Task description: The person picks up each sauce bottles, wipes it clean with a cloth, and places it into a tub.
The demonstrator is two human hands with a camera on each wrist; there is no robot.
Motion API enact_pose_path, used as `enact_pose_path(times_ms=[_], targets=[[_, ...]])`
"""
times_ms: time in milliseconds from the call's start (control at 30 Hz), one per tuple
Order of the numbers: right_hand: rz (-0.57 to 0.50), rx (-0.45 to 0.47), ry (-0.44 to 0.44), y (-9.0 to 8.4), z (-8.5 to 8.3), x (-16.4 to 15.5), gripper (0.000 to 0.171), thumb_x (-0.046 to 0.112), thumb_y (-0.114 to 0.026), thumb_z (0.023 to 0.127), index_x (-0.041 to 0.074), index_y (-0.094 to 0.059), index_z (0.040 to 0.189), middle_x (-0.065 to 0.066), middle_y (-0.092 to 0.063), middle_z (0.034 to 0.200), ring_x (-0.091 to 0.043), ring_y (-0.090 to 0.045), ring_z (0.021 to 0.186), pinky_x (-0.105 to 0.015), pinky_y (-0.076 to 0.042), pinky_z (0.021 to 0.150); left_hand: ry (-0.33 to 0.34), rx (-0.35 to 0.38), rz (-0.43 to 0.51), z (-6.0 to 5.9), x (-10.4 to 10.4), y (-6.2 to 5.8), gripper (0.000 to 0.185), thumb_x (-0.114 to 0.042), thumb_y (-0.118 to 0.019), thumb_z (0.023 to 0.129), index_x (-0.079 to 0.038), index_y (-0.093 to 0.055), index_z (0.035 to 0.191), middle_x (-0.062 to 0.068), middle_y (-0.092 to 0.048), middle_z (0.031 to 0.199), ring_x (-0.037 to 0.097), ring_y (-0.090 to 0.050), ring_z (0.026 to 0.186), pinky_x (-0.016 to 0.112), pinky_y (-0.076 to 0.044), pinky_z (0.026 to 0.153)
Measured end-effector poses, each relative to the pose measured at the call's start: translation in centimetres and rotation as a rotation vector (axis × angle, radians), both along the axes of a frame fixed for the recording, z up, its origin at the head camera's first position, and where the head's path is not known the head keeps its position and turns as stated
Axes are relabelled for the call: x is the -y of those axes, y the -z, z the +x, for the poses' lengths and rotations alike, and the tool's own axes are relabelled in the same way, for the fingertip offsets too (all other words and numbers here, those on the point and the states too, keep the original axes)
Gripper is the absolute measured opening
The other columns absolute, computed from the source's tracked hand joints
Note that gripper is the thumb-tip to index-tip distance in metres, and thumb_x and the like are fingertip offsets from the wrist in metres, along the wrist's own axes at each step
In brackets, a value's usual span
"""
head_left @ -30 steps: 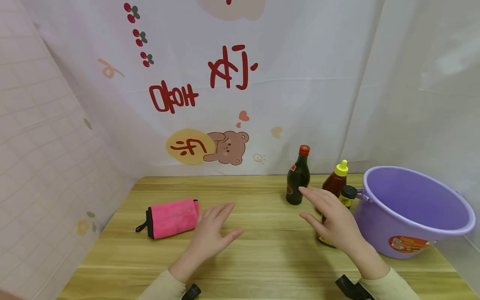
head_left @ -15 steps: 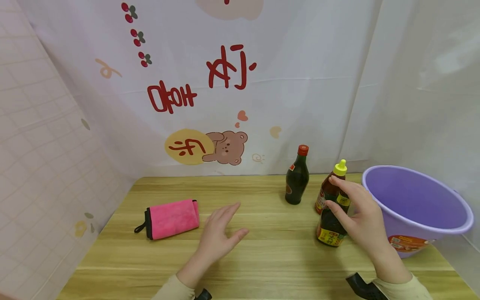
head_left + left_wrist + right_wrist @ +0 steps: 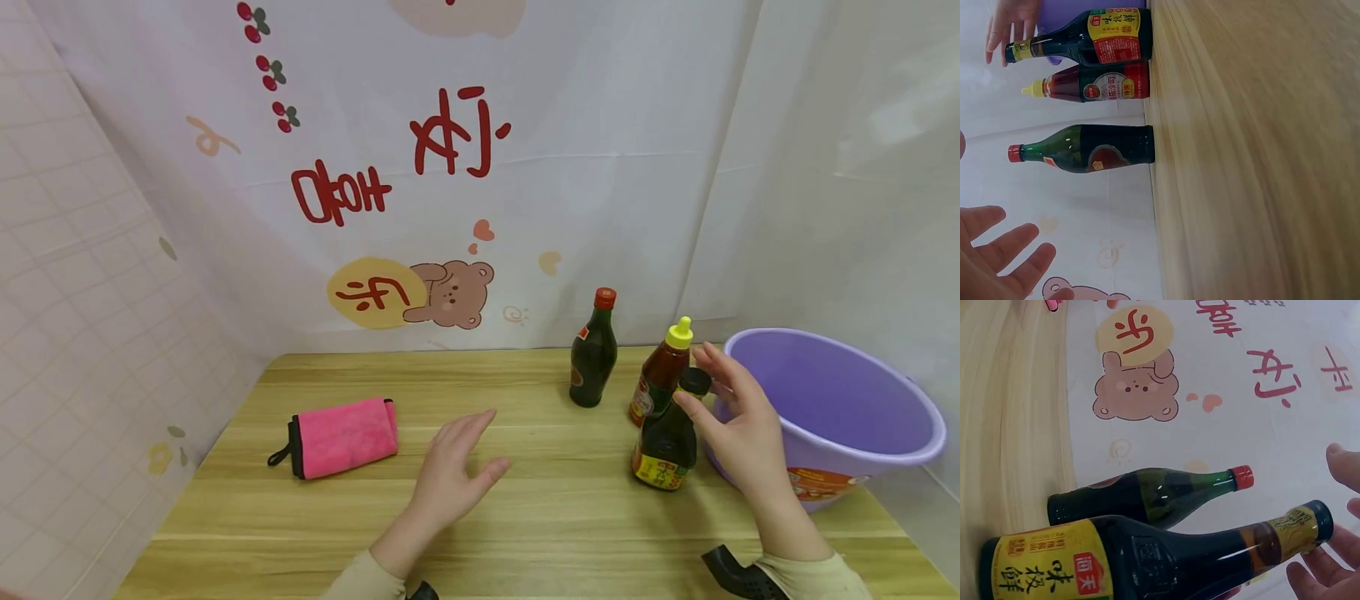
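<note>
Dark glass and a black cap mark the soy sauce bottle (image 3: 666,442), which stands upright on the wooden table (image 3: 525,508), just beside the purple bucket (image 3: 840,417). The right hand (image 3: 738,429) is held open next to the bottle's neck, fingers spread and slightly bent; no grip is seen, and whether the fingertips touch the cap cannot be told. Just behind it a yellow-capped sauce bottle (image 3: 663,375) is stood, and to that one's left a green bottle with a red cap (image 3: 594,354). The left hand (image 3: 453,475) is held open above the middle of the table, fingers straight, nothing in it. A folded pink cloth (image 3: 341,437) is laid further left, well apart from the bottles.
</note>
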State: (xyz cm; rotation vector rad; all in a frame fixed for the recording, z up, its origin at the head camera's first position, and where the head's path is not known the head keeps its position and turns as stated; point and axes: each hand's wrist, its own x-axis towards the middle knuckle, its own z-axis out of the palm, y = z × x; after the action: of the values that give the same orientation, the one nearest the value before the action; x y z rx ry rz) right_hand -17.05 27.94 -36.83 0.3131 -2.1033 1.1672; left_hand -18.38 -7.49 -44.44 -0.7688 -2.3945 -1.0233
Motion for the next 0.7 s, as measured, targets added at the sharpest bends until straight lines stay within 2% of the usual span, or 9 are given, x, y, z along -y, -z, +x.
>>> enact_pose_path(times_ms=[167, 333, 400, 467, 633, 700], targets=[[-0.090, 0.073, -0.027, 0.7, -0.1, -0.4, 0.077, -0.015, -0.071, 0.082, 0.007, -0.042, 0.149, 0.006, -0.057, 0.133, 0.001, -0.052, 0.118, -0.010, -0.042, 0.092, 0.011, -0.025, 0.015, -0.1, -0.4, 0.2, 0.062, -0.047, -0.065, 0.093, -0.013, -0.053, 0.143, 0.006, -0.059, 0.135, 0.028, -0.053, 0.124, 0.053, -0.043, 0.099], [-0.131, 0.123, -0.029, 1.4, -0.2, -0.7, 0.073, -0.010, -0.069, 0.087, 0.009, -0.040, 0.151, 0.015, -0.056, 0.129, 0.002, -0.055, 0.112, -0.011, -0.044, 0.090, 0.024, 0.019, 0.036, -0.1, -0.8, 0.4, 0.062, -0.045, -0.066, 0.092, -0.014, -0.051, 0.145, 0.005, -0.058, 0.138, 0.027, -0.051, 0.127, 0.053, -0.041, 0.102], [-0.141, 0.152, -0.014, 1.6, -0.1, -0.7, 0.071, -0.006, -0.069, 0.088, 0.010, -0.041, 0.151, 0.014, -0.056, 0.127, 0.003, -0.055, 0.110, -0.010, -0.045, 0.089, 0.025, 0.033, 0.044, -0.2, -1.1, 0.5, 0.062, -0.042, -0.068, 0.091, -0.014, -0.051, 0.145, 0.005, -0.058, 0.138, 0.026, -0.050, 0.127, 0.053, -0.041, 0.103], [-0.140, 0.188, 0.014, 1.8, -0.1, -0.7, 0.069, -0.001, -0.070, 0.090, 0.013, -0.041, 0.151, 0.007, -0.056, 0.128, 0.005, -0.055, 0.108, -0.009, -0.044, 0.088, 0.026, 0.035, 0.049, -0.2, -1.4, 0.5, 0.061, -0.038, -0.069, 0.091, -0.014, -0.051, 0.145, 0.005, -0.058, 0.138, 0.026, -0.050, 0.127, 0.053, -0.041, 0.102], [-0.123, 0.264, 0.077, 2.1, -0.1, -0.5, 0.068, 0.011, -0.072, 0.091, 0.015, -0.041, 0.152, -0.022, -0.053, 0.135, 0.008, -0.051, 0.107, -0.007, -0.043, 0.085, 0.032, 0.042, 0.062, -0.2, -2.2, 0.5, 0.060, -0.034, -0.069, 0.091, -0.014, -0.051, 0.144, 0.006, -0.058, 0.138, 0.028, -0.051, 0.127, 0.054, -0.041, 0.101], [-0.122, 0.272, 0.094, 2.2, -0.1, -0.4, 0.067, 0.012, -0.072, 0.091, 0.013, -0.042, 0.151, -0.025, -0.053, 0.134, 0.008, -0.051, 0.106, -0.006, -0.043, 0.084, 0.032, 0.047, 0.068, -0.3, -2.5, 0.5, 0.060, -0.036, -0.069, 0.091, -0.014, -0.051, 0.144, 0.006, -0.058, 0.137, 0.028, -0.051, 0.127, 0.054, -0.042, 0.101]])
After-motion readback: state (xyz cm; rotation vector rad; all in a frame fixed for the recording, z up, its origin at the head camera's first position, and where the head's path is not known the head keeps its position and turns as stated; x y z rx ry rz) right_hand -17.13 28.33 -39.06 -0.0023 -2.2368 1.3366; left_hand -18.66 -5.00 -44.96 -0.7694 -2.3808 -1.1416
